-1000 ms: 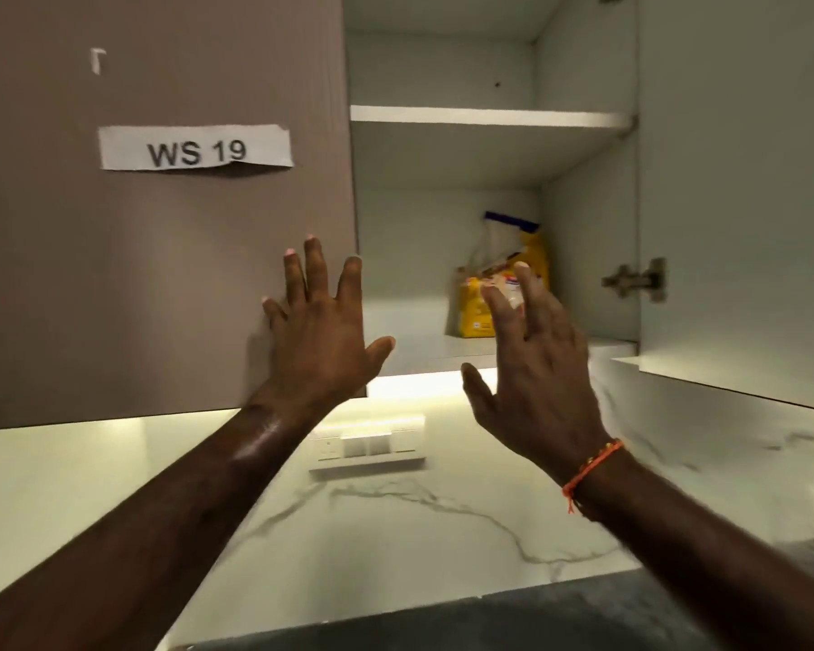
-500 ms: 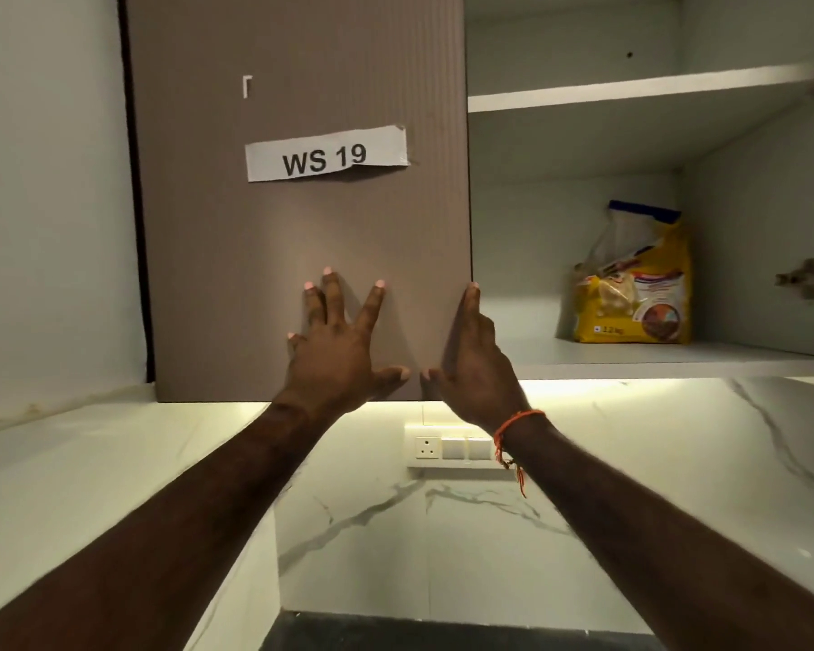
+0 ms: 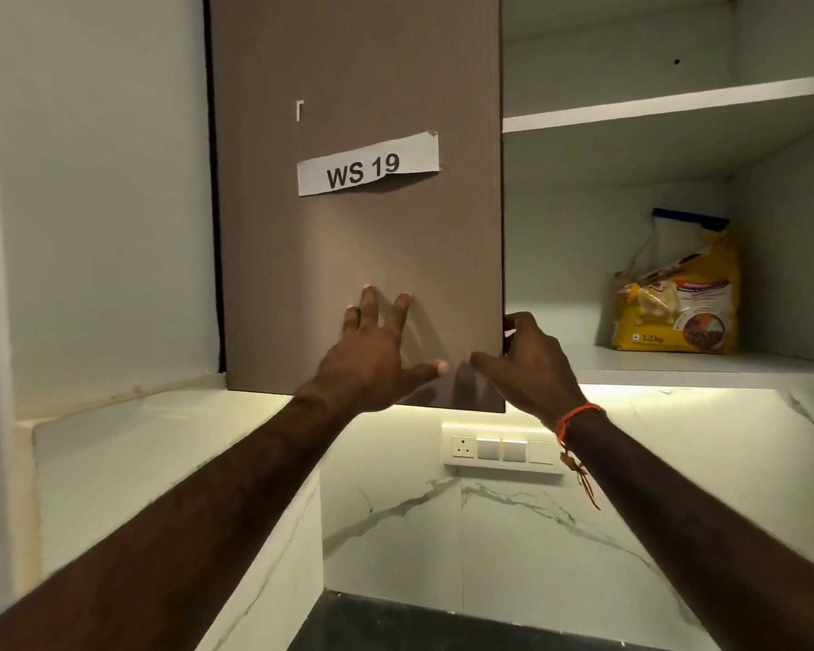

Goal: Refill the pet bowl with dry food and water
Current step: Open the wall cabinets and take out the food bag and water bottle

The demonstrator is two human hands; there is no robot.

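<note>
A yellow pet food bag [image 3: 677, 298] with a blue top stands upright on the lower shelf [image 3: 677, 371] of the open right half of a wall cupboard. The brown left door [image 3: 358, 237], labelled "WS 19", is closed. My left hand [image 3: 377, 354] lies flat on that door near its bottom, fingers spread. My right hand [image 3: 527, 364] grips the door's right edge, fingers curled behind it and thumb on the front. No bowl is in view.
An upper shelf [image 3: 668, 103] crosses the open cupboard. A white socket and switch plate [image 3: 504, 451] sits on the marble backsplash below. A white wall [image 3: 95, 204] stands at the left. A dark countertop [image 3: 442, 624] shows at the bottom edge.
The view has swung left and up, so the cupboard door fills the middle. My right hand left the bag's direction and took hold of the door's right edge; my left hand stays on the door.
</note>
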